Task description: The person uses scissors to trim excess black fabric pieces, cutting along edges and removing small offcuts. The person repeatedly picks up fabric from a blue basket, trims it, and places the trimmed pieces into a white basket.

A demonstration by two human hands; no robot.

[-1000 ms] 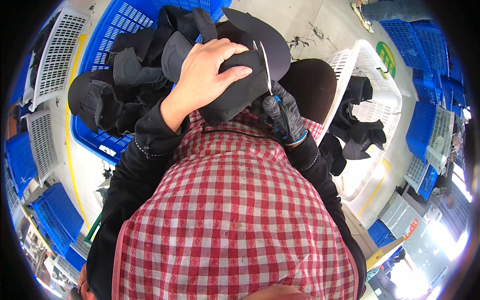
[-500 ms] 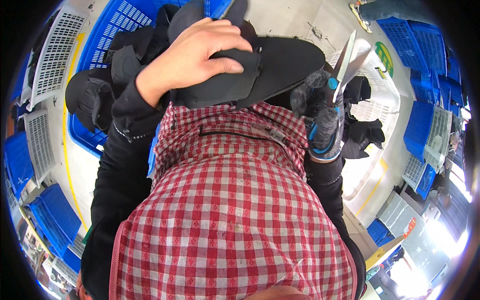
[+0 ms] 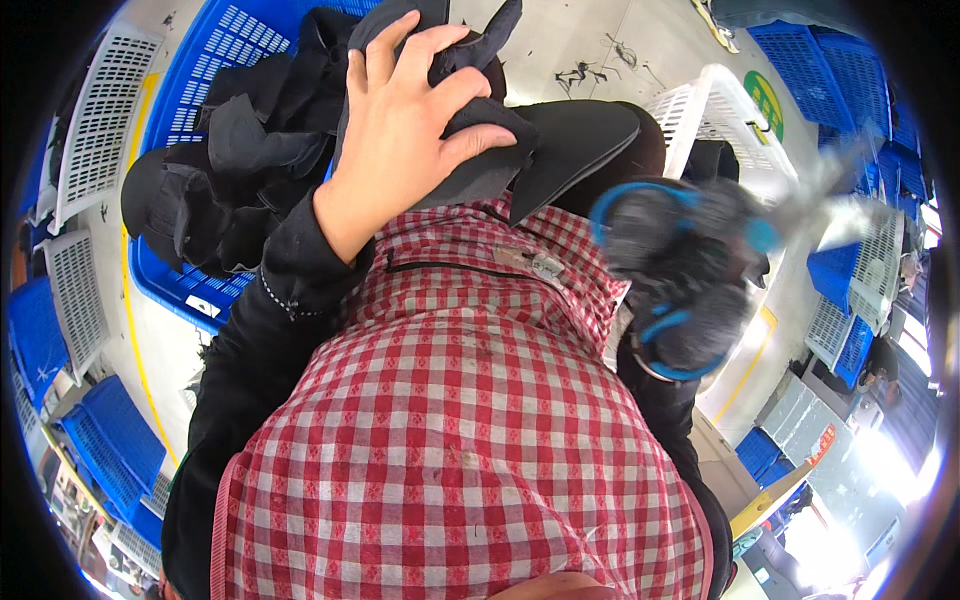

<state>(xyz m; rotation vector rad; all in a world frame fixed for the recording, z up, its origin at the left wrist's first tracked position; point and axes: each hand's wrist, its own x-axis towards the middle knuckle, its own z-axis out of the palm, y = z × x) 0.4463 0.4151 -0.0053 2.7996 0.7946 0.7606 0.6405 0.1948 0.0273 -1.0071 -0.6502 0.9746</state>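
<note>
Over my lap lies a black fabric piece [image 3: 585, 140] with a broad, rounded flap. My left hand [image 3: 400, 140] is bare and rests on it, fingers bent and thumb pressed along a fold; the fingertips' grip is partly hidden by the cloth. My right hand [image 3: 690, 270], in a dark grey glove with blue trim, is smeared by motion. It holds scissors [image 3: 790, 220], their blades blurred and pointing up and right, apart from the fabric. A red-and-white checked apron [image 3: 460, 400] covers my front and lap.
At my left a blue basket [image 3: 235, 45] holds a heap of black fabric pieces [image 3: 240, 190]. A white basket [image 3: 720, 110] stands at my right with dark pieces in it. Stacked blue and white crates line both sides. Black scraps [image 3: 585, 75] lie on the floor ahead.
My right hand has swung right with the scissors, away from the fabric. My left hand has turned more upright and its fingers have spread. The fabric's flap has shifted and folded slightly.
</note>
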